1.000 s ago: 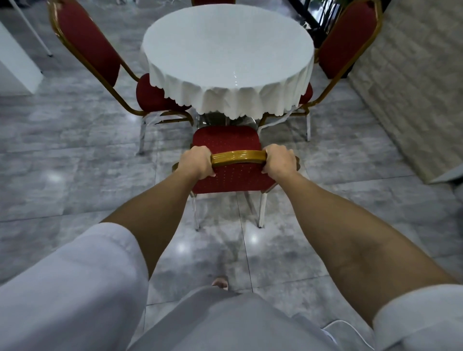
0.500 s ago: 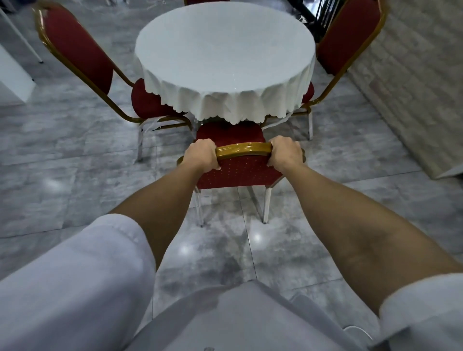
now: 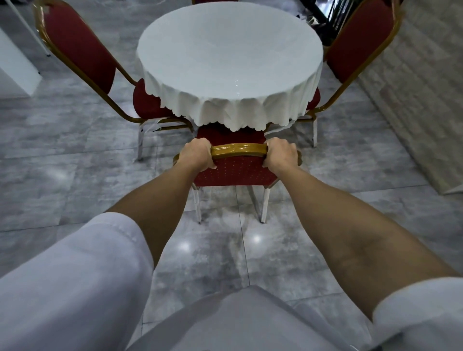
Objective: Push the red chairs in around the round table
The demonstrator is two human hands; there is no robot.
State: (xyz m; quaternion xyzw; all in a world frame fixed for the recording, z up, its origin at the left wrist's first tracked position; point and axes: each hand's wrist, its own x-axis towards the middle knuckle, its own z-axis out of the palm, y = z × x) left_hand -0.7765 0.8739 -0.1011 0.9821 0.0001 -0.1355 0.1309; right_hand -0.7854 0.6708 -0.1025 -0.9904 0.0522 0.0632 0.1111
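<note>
A round table [image 3: 229, 57] with a white cloth stands ahead. The near red chair [image 3: 235, 170] faces it, most of its seat hidden under the cloth's edge. My left hand [image 3: 196, 154] grips the left end of its gold top rail, and my right hand [image 3: 280, 155] grips the right end. A second red chair [image 3: 82, 50] stands at the table's left with its seat partly under the cloth. A third red chair [image 3: 358, 42] stands at the right, also tucked in. A sliver of a fourth chair back [image 3: 213, 1] shows beyond the table.
Glossy grey floor tiles [image 3: 75, 175] surround the table. A pale stone wall [image 3: 421, 95] runs along the right. Dark metal railing [image 3: 323, 17] sits behind the table at top right. A white panel [image 3: 15, 70] and thin legs stand at far left.
The near chair has slid forward toward the table, so its seat has gone under the cloth. Both hands kept their grip on the top rail and moved with it.
</note>
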